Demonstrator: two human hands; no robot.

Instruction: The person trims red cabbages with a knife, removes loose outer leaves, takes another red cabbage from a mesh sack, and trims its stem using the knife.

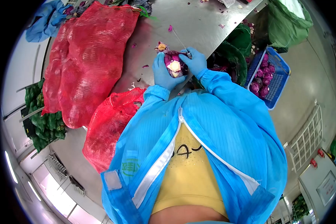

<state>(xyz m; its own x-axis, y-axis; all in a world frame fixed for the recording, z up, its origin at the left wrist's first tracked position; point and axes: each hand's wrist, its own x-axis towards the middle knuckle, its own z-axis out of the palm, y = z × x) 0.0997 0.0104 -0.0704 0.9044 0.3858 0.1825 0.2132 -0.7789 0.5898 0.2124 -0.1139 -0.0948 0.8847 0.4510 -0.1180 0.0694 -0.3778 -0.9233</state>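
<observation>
My left hand (pixel 162 74), in a blue glove, is wrapped round the left side and underside of a red cabbage (pixel 171 58). The cabbage's pale cut stem end faces me. On its right side is my right hand (pixel 196 62), also gloved, closed on a knife (pixel 181 42) whose thin blade points up and away over the table. The fingertips of that hand touch the cabbage; the knife's handle is mostly hidden. Just beyond the cabbage, a cut-off stem piece (pixel 161 47) with purple leaf bits lies on the metal table (pixel 153 41).
Large red mesh sacks (pixel 97 48) lie on the table at left, with another red sack (pixel 112 128) nearer me. At right are a dark green bag-lined container (pixel 235 56) and a blue basket (pixel 279 84) of red cabbages. A green bag (pixel 289 24) stands behind the basket.
</observation>
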